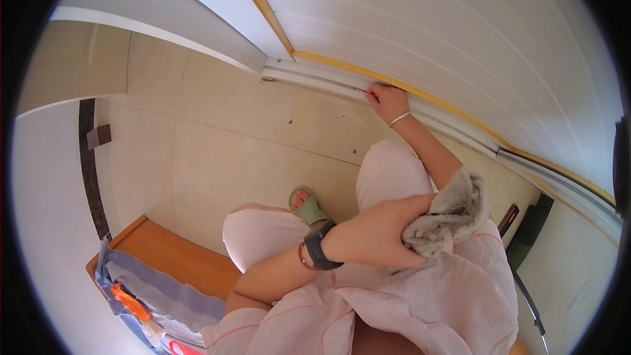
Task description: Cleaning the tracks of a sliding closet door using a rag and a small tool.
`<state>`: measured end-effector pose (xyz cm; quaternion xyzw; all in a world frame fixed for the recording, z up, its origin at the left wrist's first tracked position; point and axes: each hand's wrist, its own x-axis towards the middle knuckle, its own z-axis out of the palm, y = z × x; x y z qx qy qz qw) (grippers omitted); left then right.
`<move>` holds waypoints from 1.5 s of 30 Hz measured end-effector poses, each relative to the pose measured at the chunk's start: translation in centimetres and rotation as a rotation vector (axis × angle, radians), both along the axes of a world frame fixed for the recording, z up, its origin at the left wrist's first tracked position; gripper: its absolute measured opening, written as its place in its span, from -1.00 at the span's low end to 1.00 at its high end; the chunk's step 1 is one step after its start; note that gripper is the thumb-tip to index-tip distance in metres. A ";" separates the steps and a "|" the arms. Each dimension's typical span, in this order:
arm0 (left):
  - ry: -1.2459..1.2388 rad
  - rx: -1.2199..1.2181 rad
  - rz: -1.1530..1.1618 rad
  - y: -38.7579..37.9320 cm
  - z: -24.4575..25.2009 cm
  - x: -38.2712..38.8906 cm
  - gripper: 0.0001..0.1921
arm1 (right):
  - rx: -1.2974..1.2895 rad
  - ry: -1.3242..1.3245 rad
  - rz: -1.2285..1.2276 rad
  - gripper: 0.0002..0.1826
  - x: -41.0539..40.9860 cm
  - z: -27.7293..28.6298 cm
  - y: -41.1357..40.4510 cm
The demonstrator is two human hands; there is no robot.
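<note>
My left hand (377, 236), with a black watch on its wrist, grips a crumpled grey plush cloth (451, 219) above my lap. The cloth rests against my right forearm. Lower on the door side, my right hand (388, 101), wearing a silver bangle, reaches down to the white sliding-door track (315, 76). Its fingers are bent together at the groove; whether they pinch anything is too small to tell. Just behind that hand stands a white door panel (419, 24) with a yellow bottom trim (340, 63).
A green slipper (310, 209) is on my foot on the beige tiled floor (222, 158), where small dark bits (354, 151) lie. At lower left is a wooden bench (172, 244) bearing blue-grey fabric (157, 276) and an orange item (130, 302). A metal pole (532, 308) stands at right.
</note>
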<state>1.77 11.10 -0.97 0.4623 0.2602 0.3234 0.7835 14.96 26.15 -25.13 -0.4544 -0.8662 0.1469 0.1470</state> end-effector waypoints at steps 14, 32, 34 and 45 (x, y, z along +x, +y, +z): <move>-0.051 -0.086 0.484 -3.6 1.4 -6.3 -0.49 | 0.116 -0.191 0.080 -0.88 -16.0 -0.5 -2.1; -0.011 0.024 0.591 -7.9 2.1 -10.3 -0.39 | 0.075 -0.164 -0.072 -0.89 -27.5 -1.6 -4.5; -0.013 -0.005 0.587 -7.8 2.4 -10.3 -0.37 | 0.041 0.024 -0.055 -0.89 -26.9 -2.1 -4.3; -0.028 0.027 0.597 -7.8 1.2 -9.5 -0.44 | -0.187 0.099 -0.288 -0.87 -18.1 1.1 -8.1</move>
